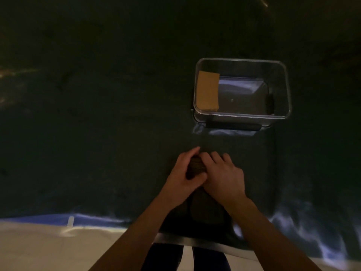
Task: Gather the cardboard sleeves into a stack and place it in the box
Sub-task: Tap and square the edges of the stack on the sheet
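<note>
Both hands [207, 173] clasping stack [196, 166], box [242, 114] beyond

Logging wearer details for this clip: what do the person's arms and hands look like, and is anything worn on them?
Both forearms are bare as far as the frame shows: no sleeves reach the wrists. The left hand and the right hand wear no gloves, and no watch, ring or bracelet can be made out, though the dim light could hide small items.
</note>
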